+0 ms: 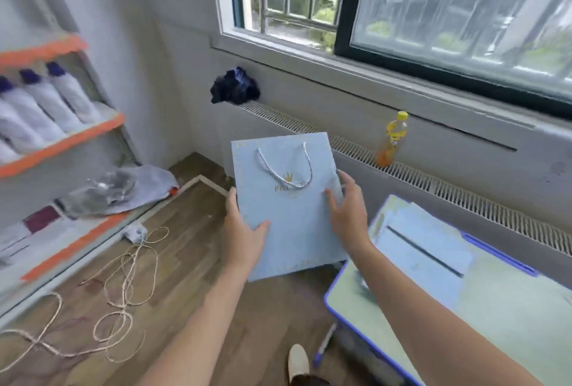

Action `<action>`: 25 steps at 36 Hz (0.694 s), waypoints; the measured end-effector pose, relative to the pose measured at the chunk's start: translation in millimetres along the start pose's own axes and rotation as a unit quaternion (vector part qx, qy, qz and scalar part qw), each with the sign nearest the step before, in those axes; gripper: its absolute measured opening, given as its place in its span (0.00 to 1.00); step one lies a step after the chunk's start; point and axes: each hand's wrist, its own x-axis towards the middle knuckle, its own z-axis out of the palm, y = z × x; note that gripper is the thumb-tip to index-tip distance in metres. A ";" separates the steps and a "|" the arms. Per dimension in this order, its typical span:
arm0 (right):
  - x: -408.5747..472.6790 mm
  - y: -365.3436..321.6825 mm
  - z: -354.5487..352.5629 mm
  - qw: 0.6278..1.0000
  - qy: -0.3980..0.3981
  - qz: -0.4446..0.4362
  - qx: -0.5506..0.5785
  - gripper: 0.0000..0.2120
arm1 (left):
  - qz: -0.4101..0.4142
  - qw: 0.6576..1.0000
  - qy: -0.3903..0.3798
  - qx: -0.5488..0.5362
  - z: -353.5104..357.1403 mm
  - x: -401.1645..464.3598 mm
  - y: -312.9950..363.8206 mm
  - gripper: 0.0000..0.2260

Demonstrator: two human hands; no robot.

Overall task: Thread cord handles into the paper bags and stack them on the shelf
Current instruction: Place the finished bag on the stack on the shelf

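Note:
A flat light-blue paper bag with a gold crown logo is held up in mid-air above the floor. A twisted silver cord handle hangs in a loop from two holes near its top. My left hand grips the bag's left edge, thumb on the front. My right hand lies on the bag's right side with fingers spread flat. More flat blue bags lie stacked on the green desk at the right. The orange-edged metal shelf stands at the left.
White bottles with purple caps fill an upper shelf level; a crumpled clear plastic bag lies on a lower one. Loose beige cord curls on the wooden floor. A yellow drink bottle and dark cloth sit on the radiator ledge.

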 end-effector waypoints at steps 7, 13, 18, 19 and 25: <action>66.2 -61.0 124.6 0.991 -0.113 -0.075 -0.009 0.21 | -0.005 0.992 0.118 0.048 -80.1 89.2 -21.2 0.36; 146.4 -118.6 230.0 0.970 -0.185 -0.158 -0.009 0.26 | -0.024 0.963 0.229 0.138 -141.4 196.2 -22.4 0.36; 227.5 -171.4 303.8 0.941 -0.247 -0.232 -0.016 0.28 | -0.038 0.943 0.289 0.160 -178.0 285.2 -8.3 0.34; 242.3 -181.7 317.4 0.935 -0.256 -0.243 -0.013 0.28 | -0.042 0.941 0.297 0.159 -184.0 300.6 -4.5 0.34; 310.5 -246.0 393.6 0.913 -0.284 -0.292 0.007 0.27 | -0.032 0.917 0.351 0.184 -223.9 377.4 10.5 0.39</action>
